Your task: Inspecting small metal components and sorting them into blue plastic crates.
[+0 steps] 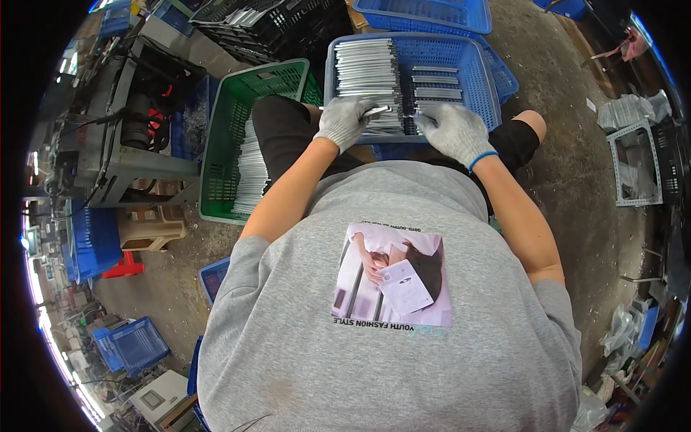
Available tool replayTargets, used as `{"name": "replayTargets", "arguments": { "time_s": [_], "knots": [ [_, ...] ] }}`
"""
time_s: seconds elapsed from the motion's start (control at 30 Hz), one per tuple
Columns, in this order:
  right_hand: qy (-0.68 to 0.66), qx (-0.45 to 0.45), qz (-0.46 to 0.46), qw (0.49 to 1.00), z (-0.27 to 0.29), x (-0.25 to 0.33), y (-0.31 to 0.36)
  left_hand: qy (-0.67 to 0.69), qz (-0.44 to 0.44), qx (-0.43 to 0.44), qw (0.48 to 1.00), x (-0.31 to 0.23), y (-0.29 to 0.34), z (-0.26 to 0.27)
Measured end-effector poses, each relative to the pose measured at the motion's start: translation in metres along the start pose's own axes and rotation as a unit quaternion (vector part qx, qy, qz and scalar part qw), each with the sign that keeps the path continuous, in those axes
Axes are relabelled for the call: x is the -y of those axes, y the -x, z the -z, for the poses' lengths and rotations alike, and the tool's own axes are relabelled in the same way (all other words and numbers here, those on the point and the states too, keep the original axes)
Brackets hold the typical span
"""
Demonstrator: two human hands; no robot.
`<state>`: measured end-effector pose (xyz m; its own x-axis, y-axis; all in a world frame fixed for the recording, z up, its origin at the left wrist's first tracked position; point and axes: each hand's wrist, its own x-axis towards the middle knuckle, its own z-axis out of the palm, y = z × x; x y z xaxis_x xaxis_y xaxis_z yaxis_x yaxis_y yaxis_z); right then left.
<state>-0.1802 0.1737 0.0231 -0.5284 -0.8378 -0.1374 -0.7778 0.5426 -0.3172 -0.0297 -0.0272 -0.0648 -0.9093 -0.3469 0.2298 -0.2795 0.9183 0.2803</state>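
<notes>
Both my hands wear pale grey knitted gloves and are over the near side of a blue plastic basket (481, 72). My left hand (342, 124) is closed around a short silver metal rod (376, 111), its end pointing toward my right hand. The fingers of my right hand (456, 132) are pinched together close by; a thin tip shows at them, too small to name. Inside the basket, a tall stack of metal rods (366, 68) fills the left side. A smaller row of rods (436, 83) lies to its right, partly behind my right hand.
A green basket (210, 180) with more rods stands by my left leg. Black crates (281, 32) and another blue basket (425, 14) are beyond. On the left is a machine bench (137, 169) with cables; on the right, a white perforated frame (636, 165).
</notes>
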Motion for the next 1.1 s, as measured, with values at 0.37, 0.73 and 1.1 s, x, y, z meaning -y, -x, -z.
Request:
{"name": "replayTargets", "arguments": {
  "time_s": [0.37, 0.73, 1.1],
  "knots": [
    [0.006, -0.013, 0.02, 1.0, -0.002, -0.004, 0.009, 0.003, 0.041, 0.088, 0.995, 0.001, 0.006, 0.007],
    [0.002, -0.048, 0.097, 0.994, 0.028, 0.018, 0.024, 0.287, -0.009, 0.046, 0.957, -0.008, 0.027, 0.056],
    [0.045, -0.047, 0.109, 0.992, 0.028, 0.022, 0.02, 0.206, -0.077, -0.034, 0.975, -0.024, 0.025, 0.066]
  ]
}}
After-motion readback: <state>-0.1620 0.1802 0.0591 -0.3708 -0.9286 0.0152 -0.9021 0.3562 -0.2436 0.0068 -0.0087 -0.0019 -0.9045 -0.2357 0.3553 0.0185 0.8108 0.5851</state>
